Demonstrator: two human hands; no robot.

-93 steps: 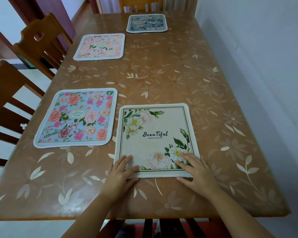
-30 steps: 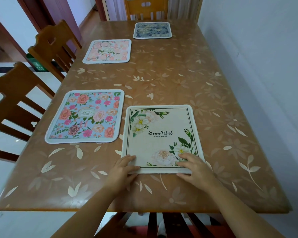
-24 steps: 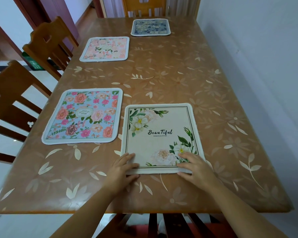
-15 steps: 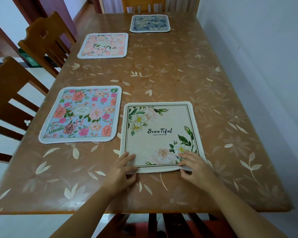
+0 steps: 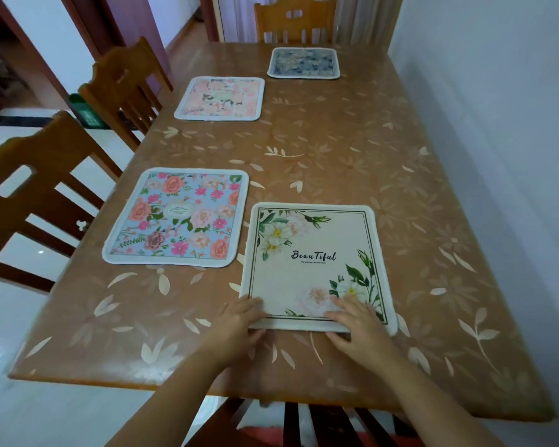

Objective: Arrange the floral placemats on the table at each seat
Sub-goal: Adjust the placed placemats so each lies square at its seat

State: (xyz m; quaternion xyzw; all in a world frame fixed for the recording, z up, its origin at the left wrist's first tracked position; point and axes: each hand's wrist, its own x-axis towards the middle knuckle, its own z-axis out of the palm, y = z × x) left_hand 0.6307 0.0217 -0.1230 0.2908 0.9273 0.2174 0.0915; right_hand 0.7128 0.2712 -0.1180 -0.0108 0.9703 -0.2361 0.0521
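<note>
A cream placemat [image 5: 310,262] printed with white flowers and the word "Beautiful" lies at the near end of the table [image 5: 352,150]. My left hand [image 5: 239,321] holds its near left corner, fingers on top and thumb at the edge. My right hand [image 5: 359,327] rests on the near edge by the right corner, thumb below the rim. A blue placemat with pink flowers [image 5: 178,217] lies just left of it. Along the left side sits a pale pink floral placemat [image 5: 220,98]. At the far end is a dark blue floral placemat [image 5: 304,62].
Wooden chairs stand at the near left [image 5: 39,195], the far left [image 5: 126,82] and the far end [image 5: 294,21]. Another chair back [image 5: 304,424] shows under the near edge. A white wall [image 5: 497,124] runs close along the table's right side.
Both hands have stayed on the cream placemat's near edge, and the mat has barely shifted. My head has moved, so the view now takes in more of the far chair.
</note>
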